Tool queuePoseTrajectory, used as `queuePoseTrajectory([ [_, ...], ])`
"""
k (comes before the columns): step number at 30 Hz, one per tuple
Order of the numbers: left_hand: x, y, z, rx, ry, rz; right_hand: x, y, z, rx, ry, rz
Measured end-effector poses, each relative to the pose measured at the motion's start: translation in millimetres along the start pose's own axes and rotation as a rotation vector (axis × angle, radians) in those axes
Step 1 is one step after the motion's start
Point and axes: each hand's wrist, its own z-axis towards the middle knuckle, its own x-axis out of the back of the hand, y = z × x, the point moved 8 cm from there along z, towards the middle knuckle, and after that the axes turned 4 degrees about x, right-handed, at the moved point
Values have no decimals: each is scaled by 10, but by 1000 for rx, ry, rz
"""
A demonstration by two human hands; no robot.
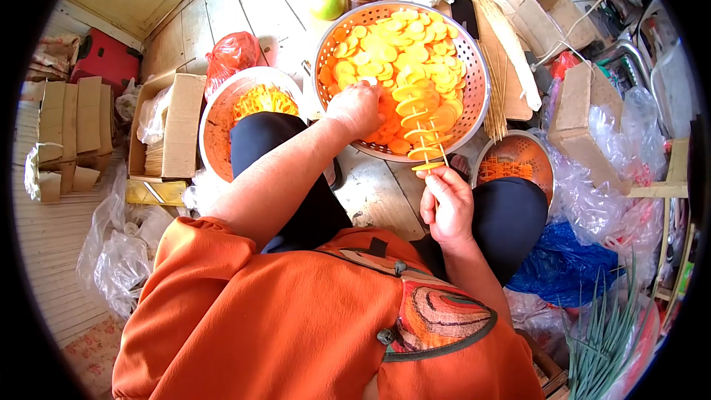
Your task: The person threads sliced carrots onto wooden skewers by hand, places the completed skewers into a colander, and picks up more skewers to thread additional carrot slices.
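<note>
A large perforated metal colander (480,67) holds a heap of thin round carrot slices (378,48). My left hand (359,110) reaches over its left side, fingers curled down among the slices; what they pinch is hidden. Near the colander's front edge, my right hand (448,204) grips the lower end of thin wooden skewers (443,152) between thumb and fingers. Several carrot slices (426,153) are threaded on them, spaced apart, and the upper ones overlap the heap behind.
A bowl (209,133) of shredded orange pieces stands left, a smaller colander (546,170) with threaded carrot right. Loose skewers (495,92) lie beside the big colander. A green apple (327,3), red bag (233,59), cardboard boxes (184,126), plastic bags (607,200) and green onions (607,341) surround me.
</note>
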Motion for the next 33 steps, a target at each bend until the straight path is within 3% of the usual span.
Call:
queuePoseTrajectory([
  [6,41,-50,48,64,-120,-123,-24,-8,1,37,7,3],
  [8,9,-166,38,312,-319,-755,-46,-13,1,41,-16,-71],
  [9,35,-256,60,450,-287,-931,-46,-17,-5,40,-16,-71],
  [11,143,-308,71,503,-236,-1138,-108,-1,-15,10,-83,-112],
  [18,227,-301,11,529,-145,-1333,-135,31,-11,9,-84,-122],
  [33,200,-360,35,529,-116,-1389,-155,46,-30,-38,-133,-149],
])
